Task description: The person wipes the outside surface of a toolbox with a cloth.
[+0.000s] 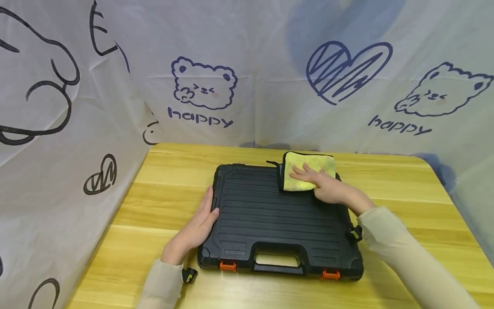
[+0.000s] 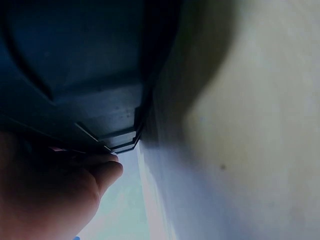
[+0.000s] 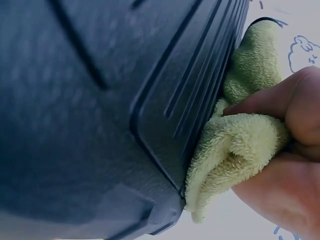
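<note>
A flat black plastic tool case (image 1: 266, 219) with a ribbed lid lies on the table, its handle and two orange latches toward me. My right hand (image 1: 328, 186) presses a folded yellow cloth (image 1: 297, 165) onto the lid's far right part, fingers spread over the cloth. In the right wrist view the cloth (image 3: 235, 155) is bunched around the thumb at the lid's edge. Along the case's left side rests my left hand (image 1: 194, 229), fingers straight against the wall and thumb at the top edge. The left wrist view shows that hand (image 2: 55, 195) beside the dark case wall (image 2: 100, 110).
The wooden table (image 1: 162, 193) extends around the case on all sides. White sheets with bear and heart drawings (image 1: 254, 77) hang behind and to the left. A black strap end (image 1: 189, 275) hangs at the left wrist, and another (image 1: 356, 233) at the right wrist.
</note>
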The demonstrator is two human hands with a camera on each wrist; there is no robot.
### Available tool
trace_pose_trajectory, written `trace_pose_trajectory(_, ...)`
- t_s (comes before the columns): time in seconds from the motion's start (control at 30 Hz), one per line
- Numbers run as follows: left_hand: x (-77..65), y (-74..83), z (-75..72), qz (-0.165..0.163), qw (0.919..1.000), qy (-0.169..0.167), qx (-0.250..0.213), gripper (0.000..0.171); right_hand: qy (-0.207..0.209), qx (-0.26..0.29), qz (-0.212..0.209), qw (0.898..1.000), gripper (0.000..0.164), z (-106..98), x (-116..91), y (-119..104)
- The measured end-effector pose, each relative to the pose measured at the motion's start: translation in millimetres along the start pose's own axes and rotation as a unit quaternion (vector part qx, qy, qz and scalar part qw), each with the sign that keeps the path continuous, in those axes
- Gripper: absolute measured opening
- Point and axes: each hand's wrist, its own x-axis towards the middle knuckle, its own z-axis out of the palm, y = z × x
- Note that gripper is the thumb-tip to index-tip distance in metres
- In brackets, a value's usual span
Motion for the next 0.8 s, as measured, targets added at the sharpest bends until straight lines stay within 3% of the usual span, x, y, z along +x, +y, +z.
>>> trace_pose_trajectory(0.8, -0.5, -0.5, 0.4, -0.004, 0.9999, -0.002, -0.01, 0.063, -0.027, 0.003, -0.043, 0.999, 0.091, 36.3, -30.9, -47.4)
